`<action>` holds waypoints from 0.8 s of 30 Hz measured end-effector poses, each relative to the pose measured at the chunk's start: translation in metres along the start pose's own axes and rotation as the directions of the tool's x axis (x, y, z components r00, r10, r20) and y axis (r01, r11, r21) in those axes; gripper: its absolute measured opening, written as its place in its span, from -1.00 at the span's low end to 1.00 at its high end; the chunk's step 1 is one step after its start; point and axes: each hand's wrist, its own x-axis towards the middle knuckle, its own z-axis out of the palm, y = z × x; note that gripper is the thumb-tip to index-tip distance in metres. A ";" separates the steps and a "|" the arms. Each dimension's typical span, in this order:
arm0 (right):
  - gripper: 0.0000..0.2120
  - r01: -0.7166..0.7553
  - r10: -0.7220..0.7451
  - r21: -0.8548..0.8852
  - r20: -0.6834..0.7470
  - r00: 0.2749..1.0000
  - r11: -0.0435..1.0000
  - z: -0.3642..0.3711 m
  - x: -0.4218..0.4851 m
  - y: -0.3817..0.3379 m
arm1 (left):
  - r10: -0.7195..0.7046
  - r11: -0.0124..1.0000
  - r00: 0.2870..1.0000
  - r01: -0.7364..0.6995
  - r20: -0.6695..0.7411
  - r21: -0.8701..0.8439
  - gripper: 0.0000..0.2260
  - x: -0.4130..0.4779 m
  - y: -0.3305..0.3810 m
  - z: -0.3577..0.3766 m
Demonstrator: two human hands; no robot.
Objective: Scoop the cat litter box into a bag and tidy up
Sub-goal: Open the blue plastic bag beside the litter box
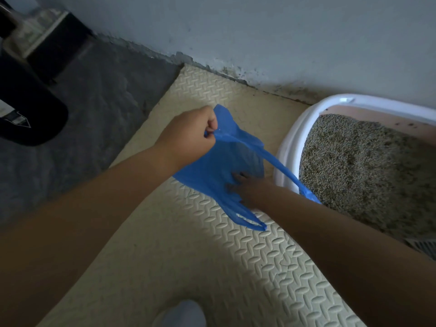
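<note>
1. While held up for opening, off the cream bumpy foam mat (pixel 212 267) and just beside the white round-edged litter box (pixel 286 147): a thin blue plastic bag (pixel 219 161).
2. Pinched at its top edge by the left hand (pixel 188 135), fingers curled tight on the plastic, likely to hold it high.
3. Pushed lower down by the right hand (pixel 252 188), fingers straight and spread apart, probably to widen the mouth. Cannot tell if inside the bag or flat on it.
4. Stretched long from the left hand down toward the right wrist, slanting toward the box. One handle loop pulled tight to that wrist, the other dangling toward the mat.
5. Close to the box, likely for a short trip when scooping. Inside the box, grey grainy litter (pixel 365 166), none scooped yet by the look of it.
</note>
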 end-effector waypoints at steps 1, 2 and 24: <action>-0.42 -0.029 0.029 0.010 0.001 1.000 1.000 -0.002 -0.001 0.000 | 0.020 1.000 1.000 -0.020 0.004 -0.019 -0.87 0.001 0.000 0.002; -0.44 -0.056 0.056 0.015 -0.018 0.998 0.998 -0.007 -0.005 0.000 | 0.032 0.999 0.999 -0.032 -0.002 -0.033 -0.85 0.001 -0.001 0.004; -0.79 0.049 0.396 0.438 -0.850 0.349 0.898 -0.107 -0.039 0.054 | 0.084 0.996 0.993 -0.085 -0.086 -0.004 -0.79 0.003 -0.003 0.000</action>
